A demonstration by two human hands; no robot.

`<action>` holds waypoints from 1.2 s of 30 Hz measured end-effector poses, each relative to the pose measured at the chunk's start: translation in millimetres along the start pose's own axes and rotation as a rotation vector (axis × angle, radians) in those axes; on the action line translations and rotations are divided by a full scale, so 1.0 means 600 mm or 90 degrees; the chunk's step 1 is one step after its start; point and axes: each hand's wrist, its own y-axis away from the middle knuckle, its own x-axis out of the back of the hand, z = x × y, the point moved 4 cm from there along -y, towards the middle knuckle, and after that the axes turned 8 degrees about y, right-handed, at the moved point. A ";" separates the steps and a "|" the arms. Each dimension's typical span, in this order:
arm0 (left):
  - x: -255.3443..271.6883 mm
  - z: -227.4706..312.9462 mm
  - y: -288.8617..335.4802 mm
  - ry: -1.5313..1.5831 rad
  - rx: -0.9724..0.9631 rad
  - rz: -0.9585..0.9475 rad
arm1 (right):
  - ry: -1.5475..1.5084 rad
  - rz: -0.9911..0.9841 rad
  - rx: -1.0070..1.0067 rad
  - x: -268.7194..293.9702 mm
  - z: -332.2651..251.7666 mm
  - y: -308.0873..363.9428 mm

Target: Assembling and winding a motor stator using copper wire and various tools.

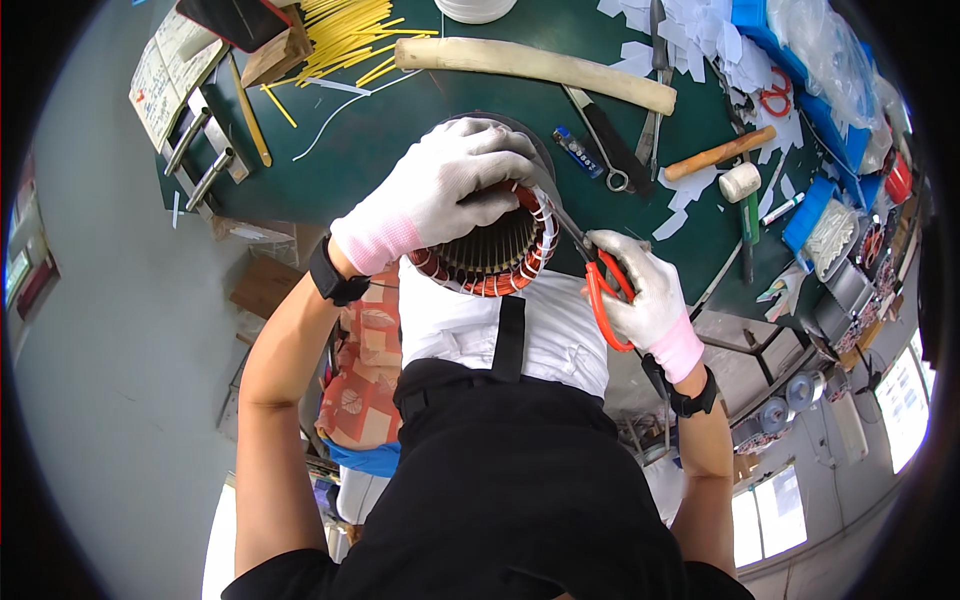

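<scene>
A motor stator (485, 252) with copper windings laced in white cord stands at the table's near edge, its round opening facing me. My left hand (450, 180), in a white glove with a pink cuff, reaches over its top, the fingers closed round the far rim and partly inside. In my gloved right hand (652, 300) is a pair of scissors (605, 312) with red handles. Their blades point up and left and lie against the stator's right side by the lacing. Whether the tips are apart is hidden.
Across the green table (350, 165) lie a curved pale wooden bar (535, 72), a mallet (740, 182), a marker (782, 208) and a metal hook tool (615, 178). Yellow sticks (345, 35) and an open notebook (172, 75) are far left. Blue bins (812, 215) line the right.
</scene>
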 end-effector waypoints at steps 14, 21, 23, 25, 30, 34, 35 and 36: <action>-0.003 -0.008 -0.002 0.001 0.006 -0.010 | -0.044 -0.099 0.085 0.035 0.002 -0.035; 0.000 -0.015 0.005 0.094 0.107 0.053 | -0.046 -0.169 -0.010 0.066 -0.055 -0.040; 0.000 -0.016 0.007 0.089 0.102 0.053 | -0.024 -0.226 -0.108 0.069 -0.065 -0.041; -0.001 -0.022 0.011 0.083 0.102 0.052 | -0.041 -0.236 -0.146 0.066 -0.077 -0.047; -0.001 -0.024 0.010 0.122 0.098 0.089 | 0.020 -0.156 -0.065 0.057 -0.070 -0.048; 0.000 -0.020 0.012 0.101 0.090 0.071 | 0.099 -0.139 -0.004 0.059 -0.065 -0.046; 0.000 -0.021 0.012 0.117 0.101 0.079 | 0.119 -0.144 0.008 0.060 -0.063 -0.046; -0.001 -0.023 0.011 0.132 0.113 0.087 | 0.120 -0.142 0.005 0.060 -0.059 -0.045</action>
